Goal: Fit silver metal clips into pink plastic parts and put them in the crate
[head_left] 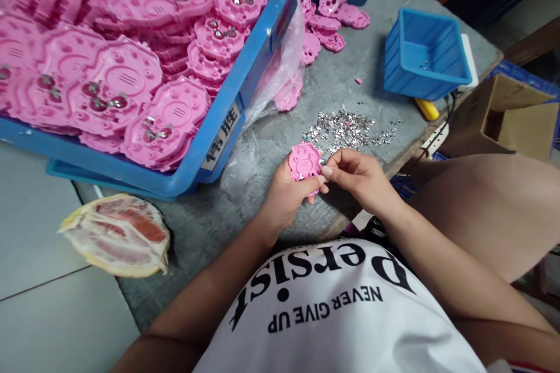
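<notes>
A: Where is the pink plastic piece point(305, 158) just now?
B: In the left hand point(285, 191), close to the near edge of the grey tabletop point(339, 78); the thumb lies across its lower part, so that grip is firmly closed on it.
A: And the right hand point(355, 176)?
B: Thumb and forefinger pinched together, right at the piece's edge; I cannot tell whether something small sits between them.
A: What lies around them?
B: A scattered heap of small shiny metal parts point(345, 128), just beyond both hands; a small blue bin point(431, 86) stands farther off, towards the right; a large blue crate point(252, 64) fills the left, heaped with pink pieces point(120, 78), several showing metal fittings; clear plastic point(240, 166) spreads beside it; nearer the person, a cut fruit point(118, 234) rests below the crate's corner.
</notes>
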`<state>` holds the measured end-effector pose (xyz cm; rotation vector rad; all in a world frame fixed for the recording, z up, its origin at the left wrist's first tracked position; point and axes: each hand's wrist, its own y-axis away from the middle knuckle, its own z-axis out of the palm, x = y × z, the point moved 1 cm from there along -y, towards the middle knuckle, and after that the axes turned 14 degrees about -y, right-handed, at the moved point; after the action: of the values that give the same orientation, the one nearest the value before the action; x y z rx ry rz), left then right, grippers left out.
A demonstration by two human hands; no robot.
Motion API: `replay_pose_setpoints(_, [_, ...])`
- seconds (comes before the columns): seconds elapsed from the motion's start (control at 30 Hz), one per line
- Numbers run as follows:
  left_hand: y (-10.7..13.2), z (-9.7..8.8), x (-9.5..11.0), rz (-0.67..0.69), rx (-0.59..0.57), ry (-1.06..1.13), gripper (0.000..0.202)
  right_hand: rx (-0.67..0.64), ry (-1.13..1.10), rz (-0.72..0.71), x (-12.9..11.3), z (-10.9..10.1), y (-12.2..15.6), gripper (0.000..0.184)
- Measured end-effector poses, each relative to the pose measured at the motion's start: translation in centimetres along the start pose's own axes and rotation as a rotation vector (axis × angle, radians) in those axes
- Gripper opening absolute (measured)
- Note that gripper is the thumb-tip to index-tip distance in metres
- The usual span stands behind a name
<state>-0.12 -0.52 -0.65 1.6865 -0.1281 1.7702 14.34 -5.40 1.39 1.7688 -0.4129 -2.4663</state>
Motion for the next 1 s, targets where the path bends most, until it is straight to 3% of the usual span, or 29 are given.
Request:
replay_pose_setpoints(0.4, [-0.2,0.0,-0.3,0.086,0.122,-0.069,0.033,0.092,0.077,-0.077,0.7,0.0,0.1,0.044])
replay_pose_setpoints(0.6, [-0.6,-0.7,-1.5,0.207,0.226,-0.308,0.028,0.169,0.396,-0.365,1.4,-0.2,0.0,0.023])
replay_pose_setpoints(0.77, [-0.4,-0.6,-1.1,0.235,0.272,-0.353,0.025,0.167,0.469,-0.488,1.2,0.3,0.2,0.015])
replay_pose_setpoints(0.87, [-0.4,-0.5,-1.0,0.220,0.260,-0.331,0.024,0.157,0.436,-0.476,1.3,0.3,0.1,0.015])
replay_pose_setpoints(1.0, [-0.3,-0.2,-0.9,0.161,0.205,-0.248,0.024,0.148,0.309,-0.348,1.7,0.2,0.0,0.023])
